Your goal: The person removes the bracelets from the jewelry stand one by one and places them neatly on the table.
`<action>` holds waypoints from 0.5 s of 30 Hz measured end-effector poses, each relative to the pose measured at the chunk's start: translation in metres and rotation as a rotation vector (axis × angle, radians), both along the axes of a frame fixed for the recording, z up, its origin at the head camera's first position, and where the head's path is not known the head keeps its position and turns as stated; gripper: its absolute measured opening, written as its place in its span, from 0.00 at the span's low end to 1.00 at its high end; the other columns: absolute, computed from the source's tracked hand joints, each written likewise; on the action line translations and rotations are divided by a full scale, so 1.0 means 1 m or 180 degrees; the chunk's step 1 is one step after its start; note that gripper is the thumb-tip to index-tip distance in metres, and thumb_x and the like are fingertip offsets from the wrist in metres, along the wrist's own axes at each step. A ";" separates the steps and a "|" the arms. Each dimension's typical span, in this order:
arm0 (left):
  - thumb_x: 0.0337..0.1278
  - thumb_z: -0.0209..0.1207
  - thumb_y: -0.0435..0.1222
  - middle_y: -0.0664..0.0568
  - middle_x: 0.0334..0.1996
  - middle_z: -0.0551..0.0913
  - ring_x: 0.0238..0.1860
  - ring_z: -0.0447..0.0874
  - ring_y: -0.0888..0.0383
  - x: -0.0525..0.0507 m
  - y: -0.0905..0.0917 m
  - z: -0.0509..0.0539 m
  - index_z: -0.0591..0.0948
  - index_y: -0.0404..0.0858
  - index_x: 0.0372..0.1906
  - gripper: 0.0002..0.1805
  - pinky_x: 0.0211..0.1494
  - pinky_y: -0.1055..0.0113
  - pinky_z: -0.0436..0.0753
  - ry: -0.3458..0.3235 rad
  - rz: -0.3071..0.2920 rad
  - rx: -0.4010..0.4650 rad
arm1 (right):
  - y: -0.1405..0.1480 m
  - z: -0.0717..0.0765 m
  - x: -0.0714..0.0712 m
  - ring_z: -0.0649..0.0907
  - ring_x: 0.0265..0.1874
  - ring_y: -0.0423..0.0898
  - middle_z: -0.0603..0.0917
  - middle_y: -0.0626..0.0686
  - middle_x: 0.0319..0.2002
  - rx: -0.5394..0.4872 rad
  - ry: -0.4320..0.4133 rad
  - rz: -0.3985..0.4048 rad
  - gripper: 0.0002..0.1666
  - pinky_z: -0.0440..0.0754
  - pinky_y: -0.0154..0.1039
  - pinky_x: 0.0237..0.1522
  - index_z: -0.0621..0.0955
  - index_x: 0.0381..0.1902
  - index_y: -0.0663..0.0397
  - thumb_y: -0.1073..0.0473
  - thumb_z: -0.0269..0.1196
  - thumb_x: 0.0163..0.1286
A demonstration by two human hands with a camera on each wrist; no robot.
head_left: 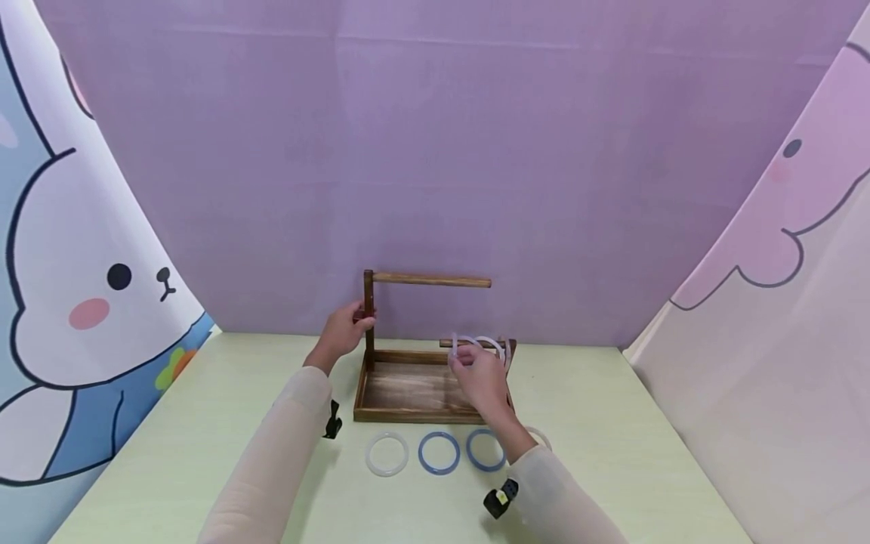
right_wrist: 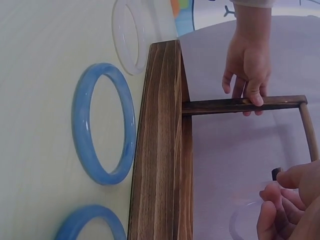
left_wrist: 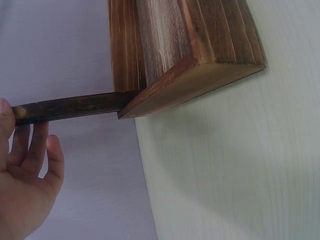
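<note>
Hanging rings: seemingly part done

Left grip (head_left: 343, 334) pinches the stand's post (head_left: 369, 291); upper bar (head_left: 431, 280) bare. Four rings (head_left: 439, 471) lie on the tabletop (head_left: 612, 453). Right grip (head_left: 479, 375) pinches a pale ring (head_left: 455, 341) at the lower bar's (head_left: 445, 343) left end; other rings (head_left: 501, 350) already hang there.

Rack (head_left: 418, 415): stained wood; grain shows, low sheen. Near blue bangles (right_wrist: 82, 125): smooth, glossy; material unclear. Table (head_left: 612, 453): smooth, faintly wood-grained. Far backdrop (head_left: 462, 151): matt, looks like creased cloth.

Both sleeves (head_left: 268, 465) are long and cream, with small black wrist cameras (head_left: 493, 505), the right bearing a yellowish patch (head_left: 502, 497).
</note>
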State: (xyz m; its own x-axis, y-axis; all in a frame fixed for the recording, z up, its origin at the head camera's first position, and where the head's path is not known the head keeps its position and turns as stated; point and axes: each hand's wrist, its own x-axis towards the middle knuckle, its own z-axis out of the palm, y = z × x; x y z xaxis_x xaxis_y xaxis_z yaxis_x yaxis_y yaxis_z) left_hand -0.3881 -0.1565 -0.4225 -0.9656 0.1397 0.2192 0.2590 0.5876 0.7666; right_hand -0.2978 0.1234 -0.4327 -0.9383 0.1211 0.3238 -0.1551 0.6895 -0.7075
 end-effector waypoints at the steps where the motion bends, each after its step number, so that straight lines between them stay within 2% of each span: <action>1: 0.77 0.55 0.40 0.38 0.55 0.84 0.57 0.83 0.42 0.000 0.000 0.000 0.78 0.35 0.63 0.18 0.62 0.45 0.79 0.0005 -0.0009 -0.0007 | 0.000 0.000 0.000 0.91 0.35 0.45 0.92 0.47 0.35 0.0004 -0.0013 -0.0003 0.10 0.84 0.43 0.38 0.89 0.42 0.47 0.51 0.69 0.67; 15: 0.77 0.55 0.40 0.37 0.56 0.84 0.58 0.83 0.41 0.000 0.001 0.000 0.78 0.36 0.63 0.18 0.63 0.45 0.79 -0.0016 0.0005 0.0001 | -0.002 0.001 0.001 0.91 0.35 0.46 0.93 0.48 0.35 -0.0021 0.0067 -0.0053 0.08 0.85 0.42 0.37 0.90 0.41 0.47 0.53 0.69 0.67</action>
